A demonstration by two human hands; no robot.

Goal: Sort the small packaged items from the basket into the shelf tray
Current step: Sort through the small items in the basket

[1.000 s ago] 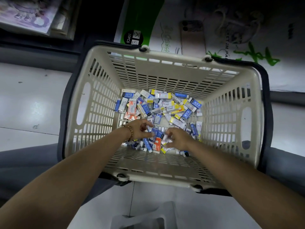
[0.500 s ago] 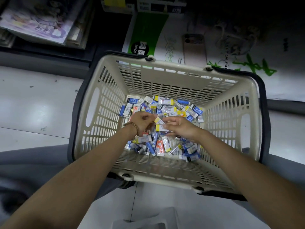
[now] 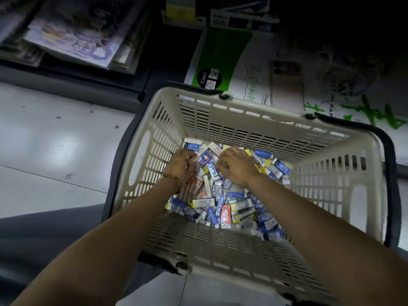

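— Starting at the left hand?
— Knuckles up, low in the far left part of the basket, fingers curled down among the small packs. Too blurred to tell whether gripping anything. Beaded bracelet on that wrist.
— And the right hand?
— Just beside the left, palm down, fingers bent into the same heap at the far side. Likewise cannot tell whether closed round a pack or merely pressing on it.
— Between the two hands?
— A few blue-and-white packs, lying tilted.
— Rest of the heap?
— Spread over the basket floor toward the near wall: mostly blue and white, some with yellow ends, one red pack close to the near edge of the heap.
— The basket itself?
— Cream slotted plastic, dark handles folded down round the rim, standing on pale floor tiles.
— Beyond it?
— Just behind the far wall, a green-and-white carton marked 20PCS; further left, a stack of printed books on a low dark shelf
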